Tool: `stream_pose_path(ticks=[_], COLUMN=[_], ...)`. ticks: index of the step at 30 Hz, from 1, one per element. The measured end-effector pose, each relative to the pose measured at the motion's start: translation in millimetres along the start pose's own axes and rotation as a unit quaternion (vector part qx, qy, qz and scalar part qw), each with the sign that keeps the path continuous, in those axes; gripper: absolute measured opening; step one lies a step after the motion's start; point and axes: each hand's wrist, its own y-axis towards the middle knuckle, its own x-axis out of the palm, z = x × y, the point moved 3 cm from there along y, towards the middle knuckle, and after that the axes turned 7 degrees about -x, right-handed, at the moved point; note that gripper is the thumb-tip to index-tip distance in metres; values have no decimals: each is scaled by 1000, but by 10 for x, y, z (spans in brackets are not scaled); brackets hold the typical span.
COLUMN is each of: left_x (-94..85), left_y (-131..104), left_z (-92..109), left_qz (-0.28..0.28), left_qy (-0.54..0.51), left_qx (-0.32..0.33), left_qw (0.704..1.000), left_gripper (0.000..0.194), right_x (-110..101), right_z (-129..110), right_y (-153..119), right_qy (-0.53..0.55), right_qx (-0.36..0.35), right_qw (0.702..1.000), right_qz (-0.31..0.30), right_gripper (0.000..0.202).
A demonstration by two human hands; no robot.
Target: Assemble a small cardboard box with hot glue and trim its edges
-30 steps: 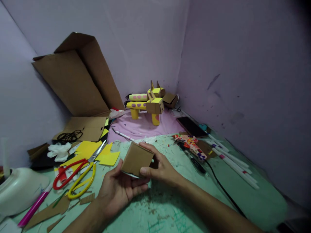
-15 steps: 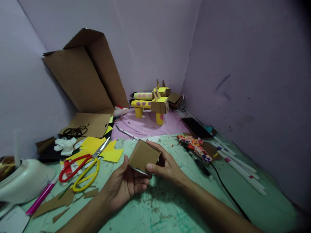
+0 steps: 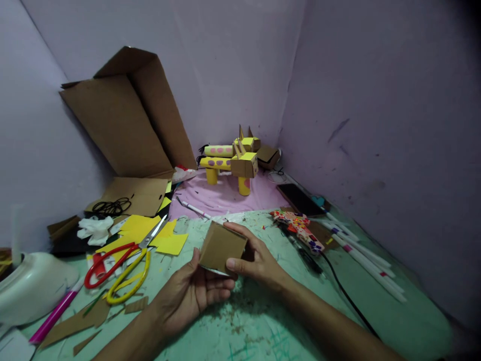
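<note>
A small brown cardboard box (image 3: 222,246) is held in front of me, tilted above the green tabletop. My left hand (image 3: 195,288) supports it from below and the left, thumb against its left edge and fingers curled beneath. On the right side, my right hand (image 3: 255,258) grips the box between thumb and fingers. The box's underside is hidden. To the left lie scissors (image 3: 146,240) with one red and one yellow handle, partly over yellow paper pieces (image 3: 171,244).
Yellow cardboard animal figures (image 3: 244,165) stand at the back on a pink cloth (image 3: 210,195). A large folded cardboard box (image 3: 116,125) leans on the wall. At right are a glue gun (image 3: 300,230), its black cord, white glue sticks (image 3: 372,265) and a phone (image 3: 298,199). A white pot (image 3: 41,286) stands left.
The whole scene has shifted slightly left and down as the camera moved. Both hands keep the cardboard box in nearly the same hold.
</note>
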Motion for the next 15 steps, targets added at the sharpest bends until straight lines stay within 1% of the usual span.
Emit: stream_pose_path(ticks=[4, 7, 9, 12, 15], left_x=[15, 11, 0, -18, -15], left_y=[-24, -53, -76, -114, -137], left_z=[14, 60, 113, 184, 199], left_qz=[44, 83, 113, 163, 185], left_qy=[28, 73, 117, 176, 223], left_qx=[-3, 22, 63, 128, 152], left_qw=[999, 994, 985, 962, 945], left_gripper=[37, 35, 41, 57, 63], right_x=[-33, -61, -74, -80, -72], right_z=[-20, -21, -12, 3, 4], right_y=[1, 11, 20, 29, 30], right_qy=[-5, -22, -38, -63, -72], right_qx=[0, -15, -29, -45, -49], right_qw=[1000, 1000, 999, 997, 996], right_qz=[-8, -12, -15, -23, -35], right_gripper=[71, 68, 66, 63, 61])
